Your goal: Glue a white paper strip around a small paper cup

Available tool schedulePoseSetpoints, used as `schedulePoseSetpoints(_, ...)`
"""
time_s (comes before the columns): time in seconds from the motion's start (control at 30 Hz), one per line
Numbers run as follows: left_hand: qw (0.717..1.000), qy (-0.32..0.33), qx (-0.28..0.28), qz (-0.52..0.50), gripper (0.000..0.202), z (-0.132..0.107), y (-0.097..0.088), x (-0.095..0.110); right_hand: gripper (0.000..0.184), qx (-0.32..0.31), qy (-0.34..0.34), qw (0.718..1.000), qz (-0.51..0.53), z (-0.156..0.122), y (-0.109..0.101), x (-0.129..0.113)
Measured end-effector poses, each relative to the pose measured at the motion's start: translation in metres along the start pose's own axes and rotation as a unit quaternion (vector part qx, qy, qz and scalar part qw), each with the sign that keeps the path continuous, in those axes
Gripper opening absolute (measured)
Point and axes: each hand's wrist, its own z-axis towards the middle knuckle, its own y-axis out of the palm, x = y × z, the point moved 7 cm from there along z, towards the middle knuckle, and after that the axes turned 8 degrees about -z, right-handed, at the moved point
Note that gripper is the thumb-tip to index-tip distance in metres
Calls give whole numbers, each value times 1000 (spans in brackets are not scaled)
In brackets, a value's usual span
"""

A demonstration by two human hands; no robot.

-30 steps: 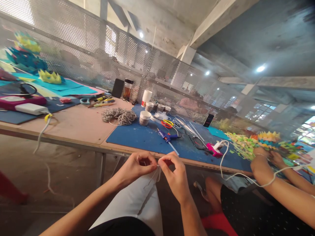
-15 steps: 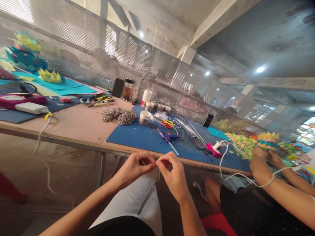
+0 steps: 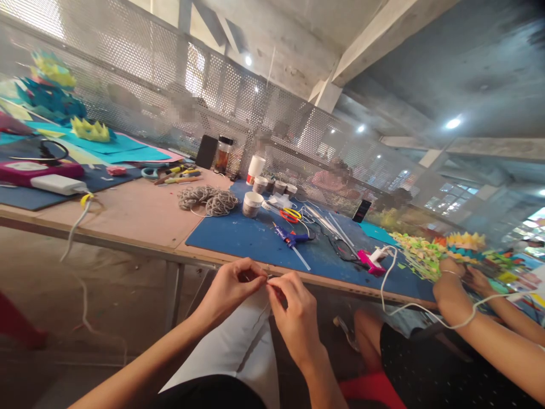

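Observation:
Over my lap, just in front of the table edge, my left hand point(image 3: 238, 282) and my right hand point(image 3: 293, 309) meet fingertip to fingertip. Both are closed in a pinch on a thin grey cord point(image 3: 261, 316), whose loose end hangs down against my white trousers. What lies right between the fingertips is small and mostly hidden. A bundle of similar grey cord point(image 3: 207, 200) rests on the table beyond my left hand. Closest beyond my right hand is a blue glue gun point(image 3: 292, 236), lying on its side with a clear glue stick in it.
On the blue mat point(image 3: 230, 236) are paper cups point(image 3: 252, 204), scissors point(image 3: 290, 214) and a pink power strip point(image 3: 370, 262). A white cable point(image 3: 387, 284) droops off the edge at right, near a co-worker's arm point(image 3: 464, 318). Pliers point(image 3: 183, 173) and paper crafts point(image 3: 90, 129) lie at left.
My right hand has tipped slightly, its knuckles lower and fingertips a little further left, still against my left fingertips. The view has shifted slightly; the table things stay put.

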Motion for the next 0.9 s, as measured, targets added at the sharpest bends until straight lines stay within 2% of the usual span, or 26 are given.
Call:
schedulePoseSetpoints(0.1,993,44,-23,111,7,-4,4,3,10,-11,0,1000,-6,5,-5,0)
schedulePoseSetpoints(0.17,991,36,-56,116,9,-6,8,2,7,-15,19,999,40,10,-8,5)
schedulePoseSetpoints(0.3,995,-44,-89,-31,16,-6,10,-2,11,-30,78,986,144,18,-7,18)
schedulePoseSetpoints(0.37,990,-79,-75,-92,22,-4,9,-3,12,-26,93,982,163,16,-3,21)
schedulePoseSetpoints(0.43,989,-89,-45,-112,25,-1,5,-3,9,-21,86,984,158,12,0,18)
schedulePoseSetpoints(0.53,994,-59,-9,-93,24,0,1,0,12,-23,50,991,120,4,5,8)
schedulePoseSetpoints(0.63,1000,-3,8,-6,16,-2,-1,4,13,-28,25,997,73,1,4,1)
schedulePoseSetpoints(0.77,992,42,-33,115,8,-7,4,6,8,-29,33,996,82,10,-4,3)
schedulePoseSetpoints(0.83,993,27,-61,101,8,-7,7,3,7,-34,61,991,117,15,-6,11)
schedulePoseSetpoints(0.9,996,-12,-85,32,10,-6,9,0,10,-51,94,982,158,18,-4,20)
